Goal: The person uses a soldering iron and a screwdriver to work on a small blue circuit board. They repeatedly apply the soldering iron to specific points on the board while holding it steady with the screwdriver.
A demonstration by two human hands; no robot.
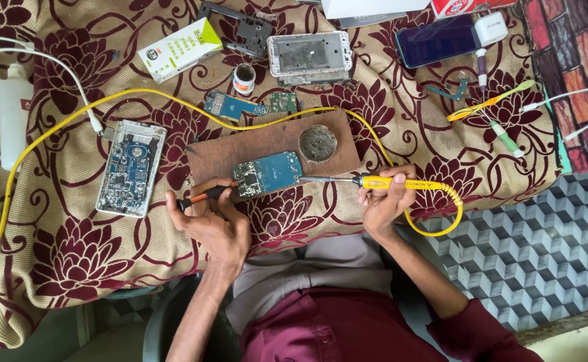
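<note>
Yellow plastic sheathes the soldering iron (401, 182), clasped in the right hand (382, 201), its metal tip laid on the blue circuit board (267, 174). A slim orange-and-black tool (203, 197) is pinched closed in the left hand (213, 224), touching the board's edge on the brown wooden slab (267, 144).

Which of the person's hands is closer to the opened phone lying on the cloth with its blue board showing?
The left. The left hand, gripping an orange-and-black tool, sits just beside the opened phone. The right hand, holding the yellow soldering iron, lies far across the wooden board.
</note>
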